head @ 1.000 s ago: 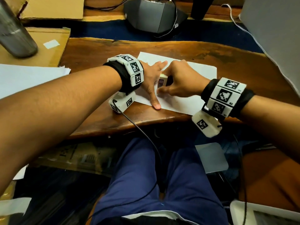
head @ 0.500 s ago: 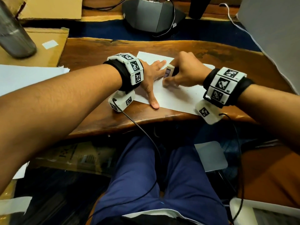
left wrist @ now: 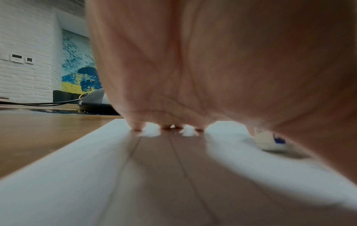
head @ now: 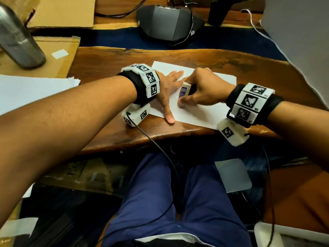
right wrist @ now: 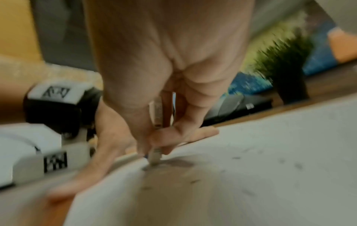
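Wooden desk (head: 195, 56), one paper (head: 195, 113): my right hand (head: 204, 90) pinches eraser (head: 184, 90) to rub; left hand (head: 167, 86), flat at nine o'clock, pins paper steady.

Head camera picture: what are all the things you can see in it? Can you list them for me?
brown wooden desk: one, brown, in front of the person
white sheet of paper: one, white, flat on the desk
white block eraser with purple-printed sleeve: one, white and purple, tip on the paper
brown cardboard sheets: at least two, brown, far left
grey metal bottle: one, grey, far left on cardboard
dark grey wedge-shaped device: one, dark grey, far middle
stack of white papers: one, white, left of the desk
left hand: one, flat on the paper
right hand: one, pinches the eraser
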### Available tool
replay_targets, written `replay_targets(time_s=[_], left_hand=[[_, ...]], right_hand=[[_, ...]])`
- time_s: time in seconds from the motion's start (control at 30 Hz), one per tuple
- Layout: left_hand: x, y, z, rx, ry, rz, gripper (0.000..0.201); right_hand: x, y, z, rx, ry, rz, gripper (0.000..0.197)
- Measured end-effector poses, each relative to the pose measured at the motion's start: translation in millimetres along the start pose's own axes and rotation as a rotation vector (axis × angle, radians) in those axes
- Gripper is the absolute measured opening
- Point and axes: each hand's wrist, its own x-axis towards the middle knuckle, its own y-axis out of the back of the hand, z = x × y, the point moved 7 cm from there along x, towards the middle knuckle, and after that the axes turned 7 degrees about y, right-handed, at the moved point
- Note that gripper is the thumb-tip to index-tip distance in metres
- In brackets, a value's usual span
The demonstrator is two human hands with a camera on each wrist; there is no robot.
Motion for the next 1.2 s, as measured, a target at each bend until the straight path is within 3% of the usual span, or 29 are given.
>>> replay_targets(time_s=[0.17, 0.3, 0.37, 0.53, 0.67, 0.73, 0.8, 0.87, 0.93, 1.03, 1.2], left_hand=[[-2.2, 0.1, 0.1, 0.002, -0.017, 0.001, 0.161], [-2.0, 0.0, 1.1, 0.009, -0.052, 0.01, 0.152], [-1.5, 0.1, -1.8, -0.012, -0.063, 0.007, 0.147], [4.2, 5.1, -9.1, -0.041, -0.079, 0.001, 0.114], [-5.9, 19.4, -17.1, -0.016, 0.007, 0.196, 0.079], [-23.7, 20.0, -12.8, -0.025, -0.106, 0.294, 0.069], [-50.1, 8.3, 1.8, -0.022, -0.342, 0.303, 0.064], [-76.7, -16.0, 20.3, 0.022, -0.548, 0.229, 0.064], [-93.0, -42.5, 34.9, 0.094, -0.647, 0.117, 0.069], [-84.1, -56.5, 37.2, 0.117, -0.603, 0.041, 0.073], [-34.6, -10.2, -3.1, 0.125, -0.264, 0.088, 0.081]], right_hand=[[-3.0, -11.6, -8.1, 0.02, 0.054, -0.073, 0.019], [-9.2, 13.9, 34.0, 0.111, -0.144, 0.039, 0.022], [-18.6, 12.1, 53.3, 0.285, -0.26, -0.011, 0.021], [-35.7, 11.5, 83.1, 0.445, -0.379, -0.059, 0.023], [-33.9, 10.2, 79.9, 0.46, -0.357, -0.093, 0.018], [-33.2, 9.2, 81.5, 0.476, -0.348, -0.098, 0.016], [-32.0, 9.4, 84.1, 0.481, -0.345, -0.089, 0.015], [-30.4, 10.8, 85.7, 0.457, -0.342, -0.082, 0.013], [-28.3, 11.1, 87.1, 0.418, -0.339, -0.087, 0.013], [-26.1, 11.3, 88.3, 0.396, -0.339, -0.098, 0.014], [-27.6, 10.4, 90.0, 0.405, -0.348, -0.086, 0.018]])
